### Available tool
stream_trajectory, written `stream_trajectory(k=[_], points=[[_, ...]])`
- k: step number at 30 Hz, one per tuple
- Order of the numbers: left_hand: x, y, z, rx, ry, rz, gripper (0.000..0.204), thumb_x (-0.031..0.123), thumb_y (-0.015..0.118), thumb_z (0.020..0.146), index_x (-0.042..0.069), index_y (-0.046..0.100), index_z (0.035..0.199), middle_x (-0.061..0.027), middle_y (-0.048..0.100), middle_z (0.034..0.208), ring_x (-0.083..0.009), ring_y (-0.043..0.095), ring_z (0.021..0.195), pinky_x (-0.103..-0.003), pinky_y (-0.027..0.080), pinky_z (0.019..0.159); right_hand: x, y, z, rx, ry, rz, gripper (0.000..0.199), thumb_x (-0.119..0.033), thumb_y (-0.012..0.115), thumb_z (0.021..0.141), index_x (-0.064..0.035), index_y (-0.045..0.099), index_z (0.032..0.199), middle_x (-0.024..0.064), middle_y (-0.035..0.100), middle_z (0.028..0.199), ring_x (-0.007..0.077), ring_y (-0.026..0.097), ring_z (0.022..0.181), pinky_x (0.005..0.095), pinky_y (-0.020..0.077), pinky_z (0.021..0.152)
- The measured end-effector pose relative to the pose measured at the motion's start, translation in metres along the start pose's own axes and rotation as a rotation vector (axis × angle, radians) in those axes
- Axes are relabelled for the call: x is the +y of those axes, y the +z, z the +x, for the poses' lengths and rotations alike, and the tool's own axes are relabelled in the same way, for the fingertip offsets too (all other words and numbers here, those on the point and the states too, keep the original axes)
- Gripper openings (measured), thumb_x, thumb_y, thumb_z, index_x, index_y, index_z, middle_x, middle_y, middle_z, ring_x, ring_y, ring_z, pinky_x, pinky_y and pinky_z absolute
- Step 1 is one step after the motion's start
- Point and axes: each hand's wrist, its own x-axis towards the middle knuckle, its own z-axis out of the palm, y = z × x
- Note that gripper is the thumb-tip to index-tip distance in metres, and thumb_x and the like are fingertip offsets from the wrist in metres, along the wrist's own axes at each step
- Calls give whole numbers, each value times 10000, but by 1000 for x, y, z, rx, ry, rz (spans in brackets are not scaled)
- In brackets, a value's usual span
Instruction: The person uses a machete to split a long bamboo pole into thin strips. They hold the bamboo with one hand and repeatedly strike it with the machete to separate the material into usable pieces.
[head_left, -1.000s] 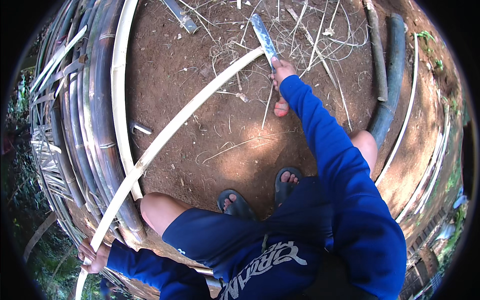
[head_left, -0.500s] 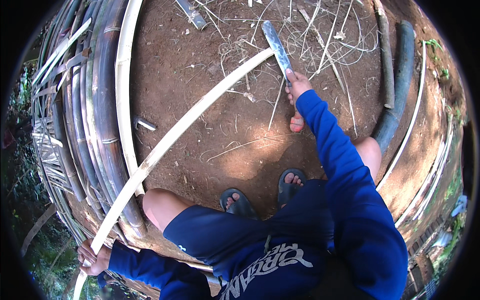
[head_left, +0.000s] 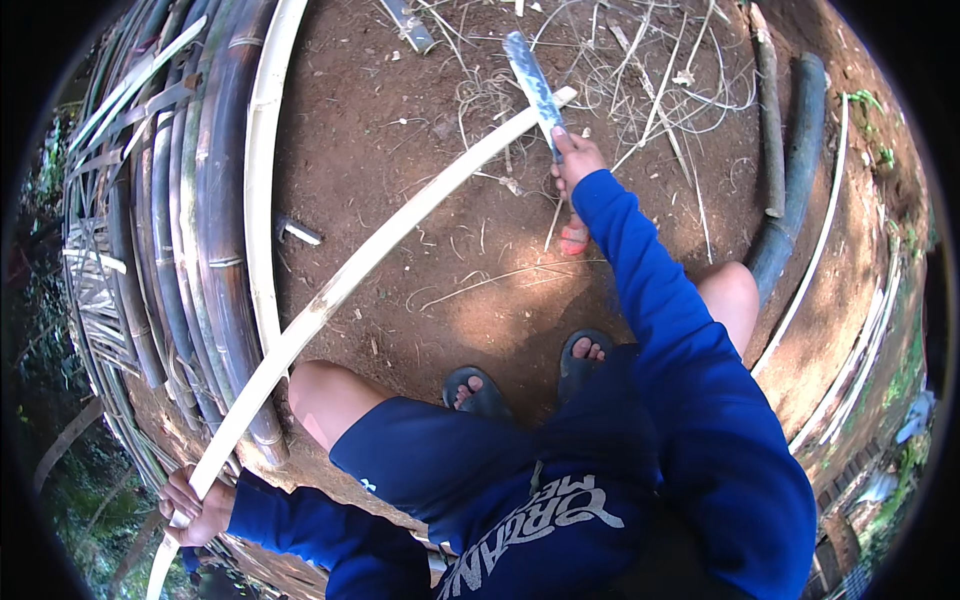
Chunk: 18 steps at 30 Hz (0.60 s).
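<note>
We've got our left hand (head_left: 195, 500) wrapped around the bamboo strip (head_left: 370, 265) to steady it, while our right hand (head_left: 575, 160) fingers clamp the machete (head_left: 530, 75) against its tip.

Pale cream bamboo strip (head_left: 400, 225); grey blade (head_left: 530, 80); blue sleeves (head_left: 680, 370); reddish-brown soil (head_left: 400, 130).

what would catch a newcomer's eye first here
A long pale bamboo strip runs diagonally across the bare red earth, gripped at its lower end by the left hand. At its far end the right hand holds a machete against it. Dark bamboo poles lie stacked on the left.
</note>
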Motion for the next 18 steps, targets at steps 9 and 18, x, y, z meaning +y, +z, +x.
stream_trajectory(k=[9,18], points=[[11,5,-7,-284,-39,-122,337,336,558,830,31,497,700,5,364,447,-82,348,346,-181,282,338,6,38,-71,-101,-46,-155,389,-453,494,954,-94,599,1060,16,481,538,109,417,351,277,344,318],[18,10,-29,-314,-33,-108,311,321,610,792,38,495,734,-9,412,492,-76,357,376,-193,266,380,1,81,-170,-399,-56,-122,311,-401,524,962,-93,555,929,13,464,537,93,390,362,261,300,332]])
